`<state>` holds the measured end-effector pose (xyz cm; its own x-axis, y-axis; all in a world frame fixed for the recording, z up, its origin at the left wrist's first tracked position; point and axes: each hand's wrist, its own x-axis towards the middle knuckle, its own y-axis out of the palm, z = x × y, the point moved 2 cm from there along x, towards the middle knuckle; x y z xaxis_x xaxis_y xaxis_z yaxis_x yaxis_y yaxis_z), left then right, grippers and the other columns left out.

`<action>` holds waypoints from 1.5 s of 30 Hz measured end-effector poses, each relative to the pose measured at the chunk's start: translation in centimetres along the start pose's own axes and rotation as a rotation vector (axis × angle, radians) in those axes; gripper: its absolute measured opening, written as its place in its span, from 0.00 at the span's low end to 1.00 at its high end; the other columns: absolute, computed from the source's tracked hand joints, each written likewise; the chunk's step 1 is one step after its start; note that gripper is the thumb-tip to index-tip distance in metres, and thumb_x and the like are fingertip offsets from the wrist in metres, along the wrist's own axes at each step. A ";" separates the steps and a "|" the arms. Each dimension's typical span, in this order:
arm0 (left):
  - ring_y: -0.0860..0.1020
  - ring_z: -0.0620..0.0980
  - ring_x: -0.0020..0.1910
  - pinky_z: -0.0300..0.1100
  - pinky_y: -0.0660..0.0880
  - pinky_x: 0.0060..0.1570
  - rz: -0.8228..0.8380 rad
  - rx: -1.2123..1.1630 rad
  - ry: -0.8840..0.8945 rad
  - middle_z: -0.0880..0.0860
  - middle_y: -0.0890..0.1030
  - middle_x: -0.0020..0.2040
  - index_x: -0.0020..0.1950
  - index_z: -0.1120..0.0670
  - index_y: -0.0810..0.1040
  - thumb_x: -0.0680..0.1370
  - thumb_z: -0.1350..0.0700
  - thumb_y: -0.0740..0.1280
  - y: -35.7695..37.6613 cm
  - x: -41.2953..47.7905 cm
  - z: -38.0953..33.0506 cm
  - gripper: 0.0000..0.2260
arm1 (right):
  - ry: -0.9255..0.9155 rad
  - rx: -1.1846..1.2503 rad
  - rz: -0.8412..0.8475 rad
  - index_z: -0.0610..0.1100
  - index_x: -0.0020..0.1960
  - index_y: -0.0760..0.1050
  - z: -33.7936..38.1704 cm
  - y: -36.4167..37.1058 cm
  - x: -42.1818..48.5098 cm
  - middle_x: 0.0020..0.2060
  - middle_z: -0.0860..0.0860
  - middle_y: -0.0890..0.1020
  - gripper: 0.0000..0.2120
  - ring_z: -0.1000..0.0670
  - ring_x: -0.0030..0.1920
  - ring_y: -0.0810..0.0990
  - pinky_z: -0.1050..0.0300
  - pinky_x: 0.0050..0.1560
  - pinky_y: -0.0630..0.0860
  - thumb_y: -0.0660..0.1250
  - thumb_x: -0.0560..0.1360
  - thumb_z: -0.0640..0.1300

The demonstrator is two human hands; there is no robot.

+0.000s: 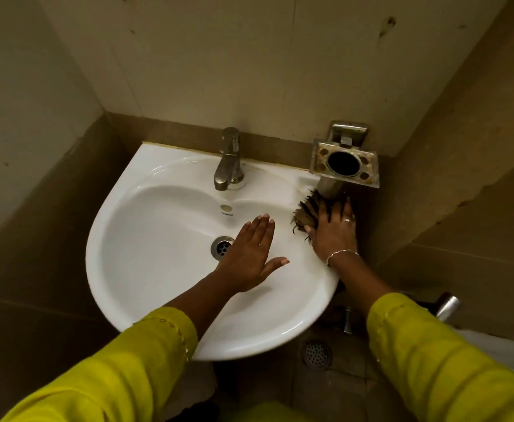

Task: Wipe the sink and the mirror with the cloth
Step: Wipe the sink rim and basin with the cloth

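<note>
A white corner sink (pixel 146 303) fills the middle of the view, with a chrome tap (pixel 229 159) at its back and a drain (pixel 221 247) in the bowl. A brown, frayed cloth (pixel 305 212) lies on the sink's right rim. My right hand (pixel 333 228) presses flat on the cloth, fingers spread, partly covering it. My left hand (pixel 251 251) hovers open, palm down, over the bowl just right of the drain. No mirror is in view.
A rusty metal holder (pixel 345 161) with a round cup hole juts from the wall just above the cloth. Tiled walls close in on the left, back and right. On the floor below are a floor drain (pixel 316 354) and a chrome fitting (pixel 447 306).
</note>
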<state>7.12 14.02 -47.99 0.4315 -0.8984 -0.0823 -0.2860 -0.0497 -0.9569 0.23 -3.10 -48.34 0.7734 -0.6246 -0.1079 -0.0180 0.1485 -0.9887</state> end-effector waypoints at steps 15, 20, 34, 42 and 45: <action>0.43 0.54 0.74 0.43 0.39 0.71 -0.003 -0.027 -0.065 0.60 0.47 0.75 0.73 0.61 0.44 0.68 0.29 0.30 -0.4 -1.0 5.3 0.45 | 0.094 -0.002 0.049 0.41 0.75 0.40 5.8 0.0 4.6 0.75 0.39 0.48 0.34 0.35 0.73 0.54 0.32 0.68 0.50 0.49 0.79 0.58; 0.44 0.53 0.74 0.42 0.38 0.70 -0.012 -0.039 -0.093 0.60 0.48 0.75 0.74 0.61 0.45 0.68 0.29 0.32 -1.1 -2.2 7.2 0.45 | 0.104 0.066 0.003 0.40 0.75 0.41 7.8 0.7 5.8 0.75 0.36 0.45 0.36 0.36 0.74 0.44 0.31 0.68 0.47 0.52 0.78 0.58; 0.38 0.48 0.72 0.40 0.35 0.69 -0.067 -0.042 -0.154 0.59 0.46 0.75 0.74 0.61 0.45 0.72 0.34 0.39 -1.8 -5.6 10.7 0.39 | -0.247 0.067 -0.144 0.40 0.73 0.58 13.8 3.4 4.6 0.72 0.37 0.61 0.32 0.37 0.73 0.56 0.39 0.71 0.47 0.44 0.75 0.56; 0.41 0.50 0.72 0.41 0.38 0.70 -0.122 -0.013 -0.226 0.61 0.49 0.75 0.73 0.62 0.47 0.71 0.31 0.33 -2.9 -8.5 13.8 0.42 | -0.410 -0.051 -0.466 0.39 0.68 0.61 15.0 5.5 3.4 0.66 0.36 0.71 0.39 0.39 0.68 0.59 0.39 0.69 0.54 0.75 0.61 0.37; 0.46 0.54 0.73 0.44 0.41 0.71 -0.135 0.021 -0.274 0.63 0.53 0.74 0.73 0.64 0.50 0.73 0.32 0.35 -3.4 -9.9 15.5 0.42 | -0.467 -0.113 -0.557 0.39 0.68 0.63 15.1 6.0 3.7 0.64 0.36 0.74 0.36 0.39 0.68 0.60 0.39 0.68 0.56 0.71 0.63 0.35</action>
<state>17.05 29.84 -48.26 0.6797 -0.7331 -0.0234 -0.1941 -0.1490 -0.9696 12.54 7.07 -53.12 0.8760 -0.1887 0.4439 0.4105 -0.1915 -0.8915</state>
